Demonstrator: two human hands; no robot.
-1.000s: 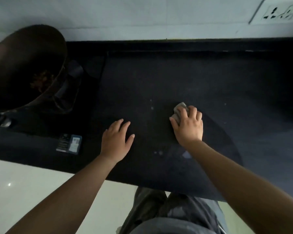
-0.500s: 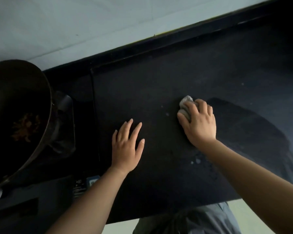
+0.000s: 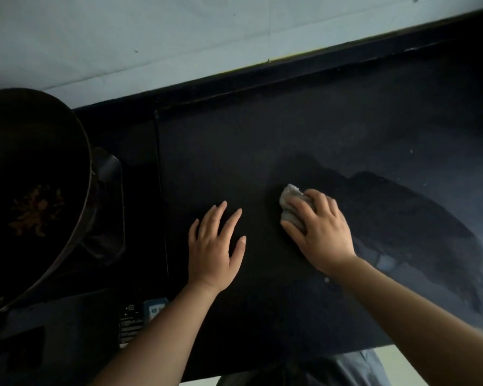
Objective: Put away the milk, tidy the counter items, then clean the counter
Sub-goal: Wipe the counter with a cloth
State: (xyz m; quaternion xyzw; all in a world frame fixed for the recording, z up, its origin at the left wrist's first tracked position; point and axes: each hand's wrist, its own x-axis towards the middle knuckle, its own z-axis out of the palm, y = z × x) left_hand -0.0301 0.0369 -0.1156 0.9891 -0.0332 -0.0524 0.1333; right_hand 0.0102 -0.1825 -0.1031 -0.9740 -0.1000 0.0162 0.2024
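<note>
Cleaning stage under way; no milk or loose items in view.
Grey cloth mid-table, right hand closed on it, pressing. Wet smear toward right edge; specks remain. Left hand flat, fingers spread, empty. Wok at left edge.

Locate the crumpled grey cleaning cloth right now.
In the head view, the crumpled grey cleaning cloth sits right of centre on the dark countertop, pressed under the right hand.
</note>
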